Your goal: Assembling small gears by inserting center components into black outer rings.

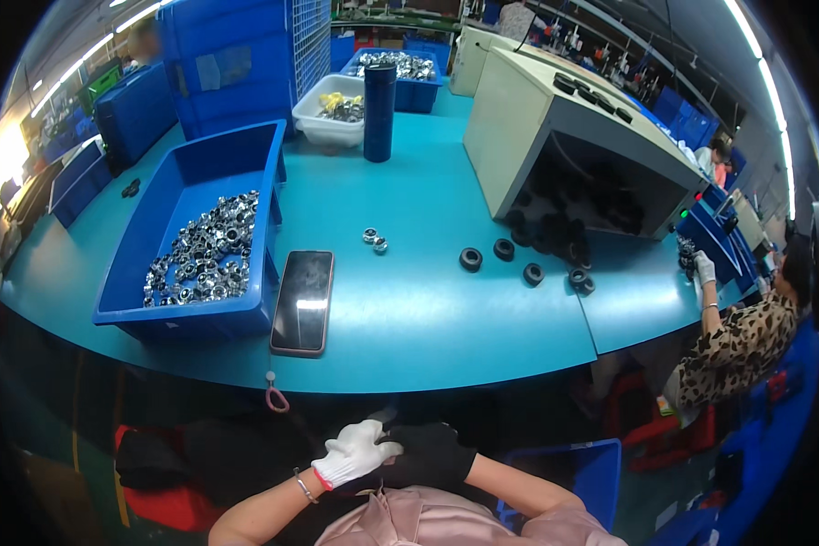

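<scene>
My left hand (357, 452), in a white glove with a red cuff, is low in front of my body, below the table edge. Its thumb stands apart from the fingers, and I see nothing held. Close beside it, my right forearm (519, 484) ends in a black covering (430, 455), which may be a glove or dark cloth; the fingers cannot be made out. Nearest on the table are a dark phone (302, 305) and, beyond it, two small shiny metal rings (375, 240). A blue bin (191, 314) of similar metal parts stands left of the phone.
Several black rings (470, 259) lie before a beige machine (510, 118) with a dark opening. A dark blue cylinder (379, 114) stands near a white tub (318, 130). Another blue bin (419, 96) is behind. At right, a co-worker (742, 341) reaches with a gloved hand.
</scene>
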Motion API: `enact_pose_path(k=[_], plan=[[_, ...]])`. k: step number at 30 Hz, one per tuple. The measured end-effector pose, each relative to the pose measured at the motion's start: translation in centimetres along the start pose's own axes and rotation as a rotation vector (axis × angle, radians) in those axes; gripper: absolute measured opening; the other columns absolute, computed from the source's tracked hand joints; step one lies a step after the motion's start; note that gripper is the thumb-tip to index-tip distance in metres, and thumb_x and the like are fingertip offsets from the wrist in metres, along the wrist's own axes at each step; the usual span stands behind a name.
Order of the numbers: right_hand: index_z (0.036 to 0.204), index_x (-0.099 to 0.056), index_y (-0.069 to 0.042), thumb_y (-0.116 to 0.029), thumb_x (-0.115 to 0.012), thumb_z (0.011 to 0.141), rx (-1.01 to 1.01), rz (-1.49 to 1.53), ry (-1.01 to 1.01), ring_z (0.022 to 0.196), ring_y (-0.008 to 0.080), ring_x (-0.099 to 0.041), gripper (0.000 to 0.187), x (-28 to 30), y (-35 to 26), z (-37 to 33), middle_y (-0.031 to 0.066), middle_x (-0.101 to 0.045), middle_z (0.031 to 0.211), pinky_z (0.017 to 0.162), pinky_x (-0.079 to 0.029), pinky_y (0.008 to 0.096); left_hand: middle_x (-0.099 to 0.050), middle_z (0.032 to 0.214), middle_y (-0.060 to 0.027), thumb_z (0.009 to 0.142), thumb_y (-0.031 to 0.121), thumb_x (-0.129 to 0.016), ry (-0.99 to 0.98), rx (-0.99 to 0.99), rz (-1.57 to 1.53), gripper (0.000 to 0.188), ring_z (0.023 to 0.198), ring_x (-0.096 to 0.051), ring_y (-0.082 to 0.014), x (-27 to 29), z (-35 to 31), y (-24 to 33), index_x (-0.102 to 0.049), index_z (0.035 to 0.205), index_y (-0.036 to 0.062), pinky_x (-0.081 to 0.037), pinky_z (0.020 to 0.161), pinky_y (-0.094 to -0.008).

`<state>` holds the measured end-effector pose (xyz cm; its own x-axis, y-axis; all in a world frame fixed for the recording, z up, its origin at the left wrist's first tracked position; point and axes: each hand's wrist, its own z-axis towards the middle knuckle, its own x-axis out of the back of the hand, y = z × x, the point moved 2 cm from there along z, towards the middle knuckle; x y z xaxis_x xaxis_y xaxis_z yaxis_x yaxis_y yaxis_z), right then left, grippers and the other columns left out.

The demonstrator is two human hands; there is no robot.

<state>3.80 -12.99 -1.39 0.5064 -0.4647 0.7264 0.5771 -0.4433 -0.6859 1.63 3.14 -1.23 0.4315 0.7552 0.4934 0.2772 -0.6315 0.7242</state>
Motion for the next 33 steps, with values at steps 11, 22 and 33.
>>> enact_pose_path(k=[11, 22, 33], plan=[[0.122, -0.056, -0.009, -0.021, -0.067, 0.085, -0.041, 0.143, 0.188, 0.093, 0.0334, -0.065, 0.041, 2.6, -0.1, 0.1, 0.0149, -0.065, 0.106, 0.078, -0.052, 0.0388, -0.064, 0.077, -0.0067, 0.084, 0.009, -0.067, -0.054, -0.041, -0.766, 0.033, 0.070, -0.062, -0.0110, 0.3, 0.9, 0.3, -0.059, 0.111, -0.0074, -0.051, 0.065, -0.0220], [0.110, -0.058, -0.008, -0.020, -0.070, 0.077, -0.179, 0.050, 0.222, 0.079, 0.0316, -0.066, 0.036, 1.9, -0.5, 1.0, 0.0134, -0.066, 0.089, 0.066, -0.052, 0.0390, -0.068, 0.075, -0.0060, 0.080, 0.017, -0.072, -0.031, 0.034, -0.731, 0.018, 0.065, -0.060, -0.0087, 0.7, 0.6, -0.3, -0.067, 0.078, -0.0010, -0.046, 0.059, -0.0221], [0.103, -0.063, -0.008, -0.017, -0.075, 0.071, -0.038, 0.094, 0.289, 0.069, 0.0277, -0.066, 0.035, 1.1, 0.7, 0.7, 0.0100, -0.067, 0.085, 0.059, -0.052, 0.0349, -0.065, 0.069, -0.0055, 0.079, 0.020, -0.071, -0.049, 0.126, -0.528, 0.020, 0.063, -0.057, -0.0102, 1.5, 0.2, 1.4, -0.068, 0.077, 0.0002, -0.045, 0.060, -0.0258]])
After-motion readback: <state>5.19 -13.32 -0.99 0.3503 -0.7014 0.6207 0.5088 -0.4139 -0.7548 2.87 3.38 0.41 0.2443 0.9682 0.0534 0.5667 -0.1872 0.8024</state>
